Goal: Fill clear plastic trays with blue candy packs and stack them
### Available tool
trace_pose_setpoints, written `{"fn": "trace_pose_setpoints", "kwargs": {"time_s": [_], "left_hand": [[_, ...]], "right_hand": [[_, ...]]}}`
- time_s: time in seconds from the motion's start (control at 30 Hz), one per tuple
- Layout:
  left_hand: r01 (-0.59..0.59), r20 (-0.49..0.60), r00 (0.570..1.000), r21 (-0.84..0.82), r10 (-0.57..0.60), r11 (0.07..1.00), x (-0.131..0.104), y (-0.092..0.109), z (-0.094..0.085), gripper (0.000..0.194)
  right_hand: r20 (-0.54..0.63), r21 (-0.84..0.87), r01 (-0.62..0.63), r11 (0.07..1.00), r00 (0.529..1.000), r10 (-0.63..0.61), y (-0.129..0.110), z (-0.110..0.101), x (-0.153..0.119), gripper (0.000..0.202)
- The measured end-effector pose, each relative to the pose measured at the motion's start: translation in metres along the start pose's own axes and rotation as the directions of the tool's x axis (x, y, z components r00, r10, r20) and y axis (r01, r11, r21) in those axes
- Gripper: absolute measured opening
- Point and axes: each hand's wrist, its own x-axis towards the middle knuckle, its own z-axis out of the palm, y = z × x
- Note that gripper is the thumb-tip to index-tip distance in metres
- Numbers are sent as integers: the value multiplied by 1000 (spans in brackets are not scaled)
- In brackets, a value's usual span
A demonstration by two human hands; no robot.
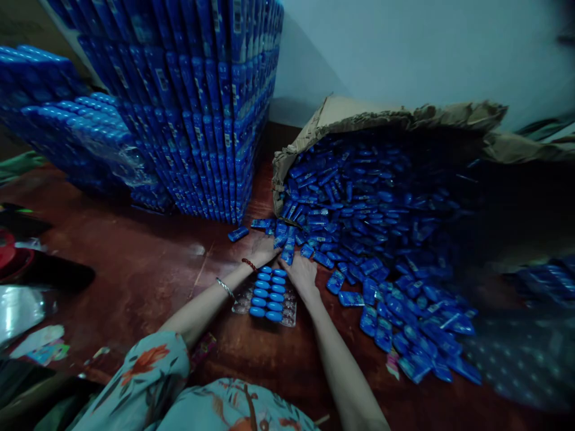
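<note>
Both of my hands meet at the mouth of the carton, among small glossy blue packets [281, 232]. My left hand [264, 251], with a red bead bracelet and a silver bangle at the wrist, is closed against the packets from the left. My right hand [302, 272] is closed at a blue packet [288, 254] that stands between the hands. Fingertips are partly hidden. Just below the hands lies a clear plastic tray [290, 311] with two columns of shiny blue oval pieces [266, 294] in its middle; its side pockets show no blue pieces.
A torn cardboard carton [309, 134] lies on its side, spilling loose blue packets [395, 317] across the red-brown table [179, 251]. Tall stacks of filled blue packs [202, 120] stand at the back left. A dark cylinder [54, 269] and plastic wrap [20, 311] lie far left.
</note>
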Motion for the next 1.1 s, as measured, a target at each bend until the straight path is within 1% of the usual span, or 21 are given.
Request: {"fn": "trace_pose_setpoints", "kwargs": {"time_s": [0.03, 0.1, 0.17, 0.23, 0.27, 0.33, 0.4, 0.43, 0.5, 0.57, 0.63, 0.67, 0.7, 0.73, 0.8, 0.83, 0.9, 0.97, 1.0, 1.03, 1.1], "left_hand": [[-16, -1, 1000, -15, 16, 1000, -2, -3, -2, 22], [-46, -7, 999, -49, 46, 998, -10, -13, -11, 21], [-90, -22, 996, -108, 88, 990, -26, -28, -25, 24], [-97, -63, 994, -180, 87, 979, -47, -46, -38, 28], [-72, -91, 994, -207, 54, 976, -60, -55, -43, 32], [32, -159, 985, -255, -74, 966, -85, -73, -48, 40], [127, -220, 953, -333, -208, 934, -109, -86, -48, 46], [146, -234, 938, -401, -255, 904, -119, -91, -47, 45], [163, -215, 919, -555, -330, 816, -136, -94, -43, 45], [197, -145, 909, -676, -391, 710, -147, -93, -39, 49], [230, -77, 907, -732, -413, 642, -154, -91, -35, 54], [229, -68, 911, -736, -406, 637, -157, -90, -33, 56], [214, -79, 919, -724, -387, 655, -159, -90, -32, 57], [189, -108, 926, -695, -361, 693, -160, -91, -30, 56], [118, -209, 933, -590, -293, 799, -164, -93, -28, 46], [82, -266, 930, -523, -253, 848, -165, -94, -28, 39], [34, -372, 907, -403, -198, 914, -167, -97, -28, 28], [22, -438, 879, -360, -190, 933, -166, -97, -30, 23], [26, -448, 869, -380, -208, 925, -165, -96, -31, 23], [36, -442, 863, -427, -244, 904, -163, -95, -33, 24], [72, -370, 868, -566, -332, 821, -158, -90, -36, 32]], "right_hand": [[-4, 17, -5, 1000, 1000, 5, 0, 3, 0, 40], [-13, 56, -11, 998, 1000, 12, 7, 6, -3, 34], [-26, 102, -9, 995, 1000, 12, 19, 7, -9, 29], [-42, 143, 5, 990, 999, 1, 34, 6, -16, 28], [-52, 161, 14, 987, 999, -6, 43, 6, -20, 29], [-69, 218, 23, 976, 998, -8, 58, 8, -27, 32], [-84, 315, -3, 949, 996, 31, 71, 13, -33, 34], [-93, 377, -28, 926, 993, 68, 75, 17, -35, 35], [-110, 496, -77, 865, 982, 150, 81, 22, -38, 38], [-136, 565, -91, 820, 970, 202, 81, 26, -39, 45], [-183, 541, -38, 840, 970, 161, 77, 25, -40, 53], [-207, 490, 3, 872, 972, 113, 75, 23, -41, 55], [-222, 419, 46, 907, 973, 54, 72, 22, -41, 57], [-224, 337, 88, 937, 975, -11, 68, 20, -42, 57], [-193, 172, 150, 974, 974, -116, 62, 18, -44, 52], [-172, 104, 172, 980, 973, -153, 59, 18, -44, 48], [-151, 15, 208, 978, 967, -204, 55, 20, -43, 42], [-163, 26, 230, 973, 961, -223, 55, 22, -41, 41], [-181, 80, 242, 967, 958, -225, 57, 22, -40, 41], [-199, 160, 251, 955, 955, -218, 59, 22, -40, 41], [-222, 352, 221, 910, 964, -148, 64, 20, -42, 40]]}}
